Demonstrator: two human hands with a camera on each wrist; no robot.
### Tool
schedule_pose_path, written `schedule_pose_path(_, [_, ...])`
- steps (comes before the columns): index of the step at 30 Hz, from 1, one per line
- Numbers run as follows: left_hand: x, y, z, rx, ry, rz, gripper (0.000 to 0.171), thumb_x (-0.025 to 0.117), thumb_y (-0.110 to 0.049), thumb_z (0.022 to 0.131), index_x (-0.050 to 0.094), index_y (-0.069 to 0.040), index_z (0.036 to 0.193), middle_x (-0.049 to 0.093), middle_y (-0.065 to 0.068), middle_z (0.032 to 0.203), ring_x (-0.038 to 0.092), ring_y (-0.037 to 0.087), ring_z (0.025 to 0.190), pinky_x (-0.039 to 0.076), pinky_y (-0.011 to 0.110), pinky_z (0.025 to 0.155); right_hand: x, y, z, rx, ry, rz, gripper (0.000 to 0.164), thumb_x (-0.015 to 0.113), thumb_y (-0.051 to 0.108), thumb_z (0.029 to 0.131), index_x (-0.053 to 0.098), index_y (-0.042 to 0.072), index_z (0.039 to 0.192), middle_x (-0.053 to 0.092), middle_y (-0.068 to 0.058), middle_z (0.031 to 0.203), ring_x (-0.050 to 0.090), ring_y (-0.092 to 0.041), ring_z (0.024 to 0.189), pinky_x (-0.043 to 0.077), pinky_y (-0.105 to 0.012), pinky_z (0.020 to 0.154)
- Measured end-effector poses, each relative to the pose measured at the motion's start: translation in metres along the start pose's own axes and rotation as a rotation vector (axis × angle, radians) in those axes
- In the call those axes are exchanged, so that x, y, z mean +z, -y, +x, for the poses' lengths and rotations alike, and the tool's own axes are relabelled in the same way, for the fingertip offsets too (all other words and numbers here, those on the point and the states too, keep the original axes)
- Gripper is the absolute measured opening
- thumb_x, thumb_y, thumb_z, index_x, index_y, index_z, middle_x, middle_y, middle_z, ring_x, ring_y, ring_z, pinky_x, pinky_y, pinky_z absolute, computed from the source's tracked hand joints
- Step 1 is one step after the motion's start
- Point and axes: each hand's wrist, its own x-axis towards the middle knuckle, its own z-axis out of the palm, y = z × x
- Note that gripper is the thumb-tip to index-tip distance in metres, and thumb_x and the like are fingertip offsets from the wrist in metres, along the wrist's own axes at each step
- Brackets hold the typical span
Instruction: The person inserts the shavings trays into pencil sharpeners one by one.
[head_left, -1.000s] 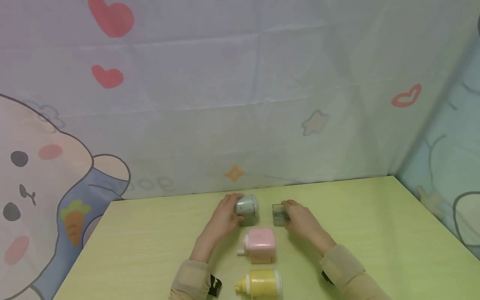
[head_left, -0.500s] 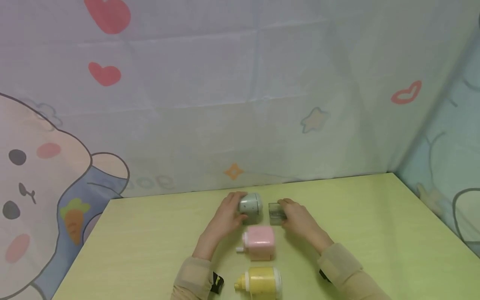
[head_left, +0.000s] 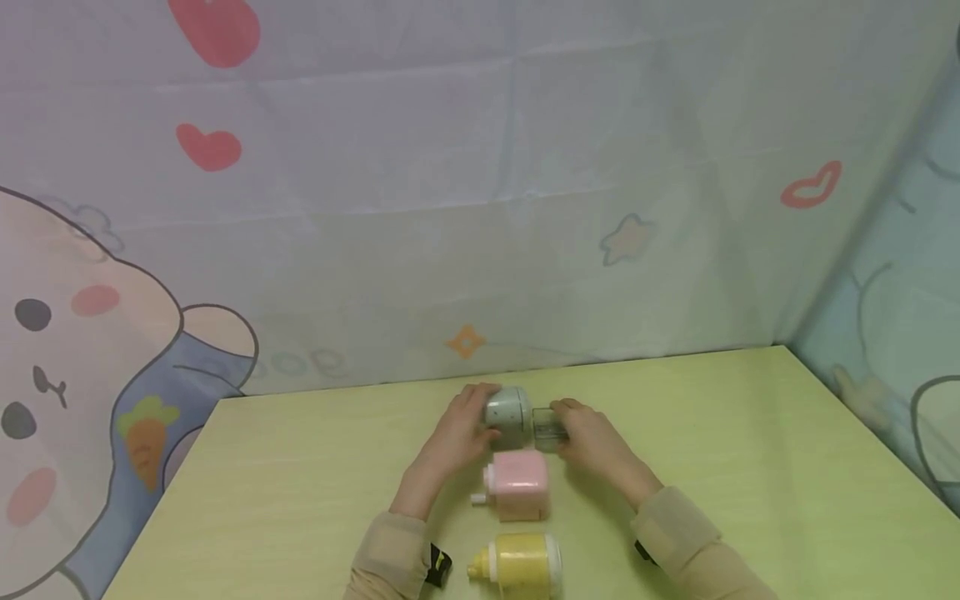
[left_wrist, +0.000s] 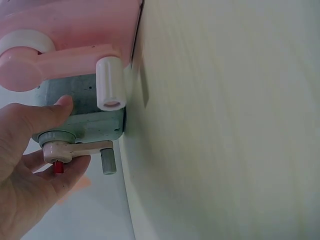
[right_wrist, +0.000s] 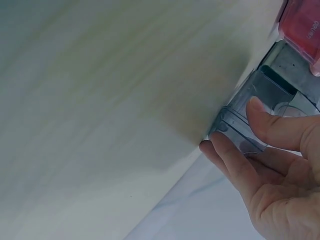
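Observation:
A grey-green hand-crank pencil sharpener [head_left: 507,408] stands near the back of the table, its body held by my left hand [head_left: 457,437]. In the left wrist view, the thumb lies on the sharpener's body [left_wrist: 95,125], and the fingers reach around behind its crank [left_wrist: 80,148]. My right hand [head_left: 596,442] pinches a clear plastic shavings drawer [head_left: 547,427] between thumb and fingers. In the right wrist view, the drawer's [right_wrist: 237,120] far end is right at the sharpener's open end [right_wrist: 277,80]. The fingers cover part of the drawer.
A pink crank sharpener [head_left: 521,483] stands just in front of the grey-green one, crank to the left. Nearer the front is a yellow sharpener [head_left: 525,562]. The pale yellow table [head_left: 285,483] backs onto a printed cloth [head_left: 375,250].
My left hand has moved right with the grey-green sharpener, while my right hand has brought the clear drawer left. The gap between the two has closed.

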Motion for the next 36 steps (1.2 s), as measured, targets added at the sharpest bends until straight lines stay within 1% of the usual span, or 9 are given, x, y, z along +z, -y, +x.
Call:
schedule_pose_path(5, [0.0015, -0.0026, 0.0008, -0.008, 0.019, -0.001, 0.062, 0.07, -0.008, 0.073, 0.04, -0.006, 0.128, 0.052, 0.015, 0.117, 0.048, 0.024, 0.103, 0.047, 0.04, 0.091, 0.0016, 0.0012, -0.0013, -0.003, -0.014, -0.003, 0.056, 0.064, -0.009, 0.058, 0.052, -0.013, 0.113, 0.058, -0.028, 0.11, 0.057, -0.037, 0.089, 0.053, -0.049, 0.077])
schedule_pose_path(10, [0.0026, -0.0047, 0.0013, -0.026, 0.038, 0.002, 0.062, 0.069, -0.009, 0.075, 0.039, -0.007, 0.129, 0.051, 0.015, 0.118, 0.047, 0.023, 0.105, 0.046, 0.04, 0.092, 0.002, 0.0031, -0.0017, 0.004, -0.012, -0.015, 0.055, 0.065, -0.008, 0.059, 0.052, -0.012, 0.112, 0.058, -0.027, 0.11, 0.057, -0.036, 0.088, 0.053, -0.048, 0.076])
schedule_pose_path(18, [0.0033, -0.0047, 0.0022, -0.017, 0.03, -0.006, 0.062, 0.069, -0.009, 0.075, 0.039, -0.007, 0.129, 0.051, 0.015, 0.118, 0.047, 0.023, 0.105, 0.046, 0.04, 0.091, 0.0015, 0.0052, -0.0005, 0.013, -0.01, -0.018, 0.054, 0.065, -0.007, 0.06, 0.052, -0.012, 0.112, 0.058, -0.026, 0.11, 0.057, -0.036, 0.089, 0.053, -0.049, 0.077])
schedule_pose_path(22, [0.003, -0.0057, 0.0018, -0.025, 0.034, -0.01, 0.062, 0.069, -0.008, 0.075, 0.039, -0.007, 0.129, 0.051, 0.015, 0.119, 0.047, 0.024, 0.105, 0.046, 0.041, 0.091, 0.0014, 0.005, -0.0011, 0.01, -0.013, -0.016, 0.054, 0.064, -0.008, 0.059, 0.052, -0.012, 0.112, 0.058, -0.026, 0.11, 0.057, -0.036, 0.089, 0.053, -0.048, 0.077])
schedule_pose_path(36, [0.0004, -0.009, 0.0002, -0.031, 0.036, 0.009, 0.062, 0.069, -0.01, 0.075, 0.039, -0.007, 0.129, 0.05, 0.015, 0.12, 0.046, 0.023, 0.106, 0.045, 0.04, 0.093, 0.0015, 0.0058, -0.001, 0.018, 0.004, -0.033, 0.055, 0.066, -0.006, 0.06, 0.052, -0.011, 0.113, 0.058, -0.025, 0.11, 0.057, -0.036, 0.089, 0.054, -0.047, 0.076])
